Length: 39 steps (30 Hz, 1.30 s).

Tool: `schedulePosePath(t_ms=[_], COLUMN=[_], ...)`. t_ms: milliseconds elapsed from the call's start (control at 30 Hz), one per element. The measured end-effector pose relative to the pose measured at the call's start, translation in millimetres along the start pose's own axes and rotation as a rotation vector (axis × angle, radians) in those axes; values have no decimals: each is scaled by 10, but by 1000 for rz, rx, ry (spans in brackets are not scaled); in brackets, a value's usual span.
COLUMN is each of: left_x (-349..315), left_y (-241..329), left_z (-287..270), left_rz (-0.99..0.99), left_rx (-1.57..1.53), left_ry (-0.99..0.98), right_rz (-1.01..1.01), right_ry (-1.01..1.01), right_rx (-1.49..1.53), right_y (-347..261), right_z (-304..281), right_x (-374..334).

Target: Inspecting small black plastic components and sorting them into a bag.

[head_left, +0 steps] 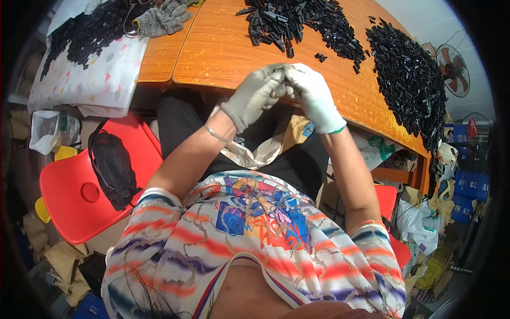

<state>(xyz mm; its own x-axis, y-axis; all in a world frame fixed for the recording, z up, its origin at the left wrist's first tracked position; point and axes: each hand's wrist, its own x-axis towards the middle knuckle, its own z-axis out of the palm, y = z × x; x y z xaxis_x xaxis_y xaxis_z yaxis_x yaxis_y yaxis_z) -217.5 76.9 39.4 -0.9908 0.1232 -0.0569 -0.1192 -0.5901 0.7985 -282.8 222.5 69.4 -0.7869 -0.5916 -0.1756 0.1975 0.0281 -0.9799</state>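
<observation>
Both hands wear light gloves and meet over the near edge of the wooden table (pixel 212 58). My left hand (pixel 256 95), in a greyish glove with bare fingertips showing, is closed with its fingers pinched together. Against it, my right hand (pixel 313 93) in a white, green-cuffed glove is closed too. Whatever lies between the fingers is hidden. Beyond the hands is a pile of long black plastic parts (pixel 273 24), with smaller black pieces (pixel 337 32) beside it. A paper sack (pixel 260 154) rests open across my lap below the hands.
A large heap of black parts (pixel 409 74) covers the table's right end. More black pieces (pixel 95 34) lie at far left on a patterned sheet (pixel 119 80), near spare knitted gloves (pixel 162 20). A red chair (pixel 69 181) holding a black bag (pixel 112 167) stands at left; a fan (pixel 453 69) is at right.
</observation>
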Motion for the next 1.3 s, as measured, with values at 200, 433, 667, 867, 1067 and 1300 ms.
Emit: schedulePosePath(t_ms=[200, 433, 667, 867, 1067, 1300], left_x=[-333, -669, 3, 783, 993, 877], left_y=[-95, 79, 362, 438, 433, 505], left_z=[-42, -140, -223, -494, -598, -533], left_rz=[-54, 48, 318, 267, 266, 450], left_rx=[138, 1516, 1605, 1834, 1994, 2129], left_ry=[10, -6, 358, 370, 370, 300], right_rz=[-3, -98, -140, 70, 45, 23], right_ry=[70, 417, 608, 597, 499, 490], right_rx=[-418, -599, -1170, -1360, -1350, -1286], right_y=[138, 32, 77, 1, -66, -67], right_z=[85, -569, -939, -864, -952, -997], right_x=[-122, 64, 659, 762, 690, 557])
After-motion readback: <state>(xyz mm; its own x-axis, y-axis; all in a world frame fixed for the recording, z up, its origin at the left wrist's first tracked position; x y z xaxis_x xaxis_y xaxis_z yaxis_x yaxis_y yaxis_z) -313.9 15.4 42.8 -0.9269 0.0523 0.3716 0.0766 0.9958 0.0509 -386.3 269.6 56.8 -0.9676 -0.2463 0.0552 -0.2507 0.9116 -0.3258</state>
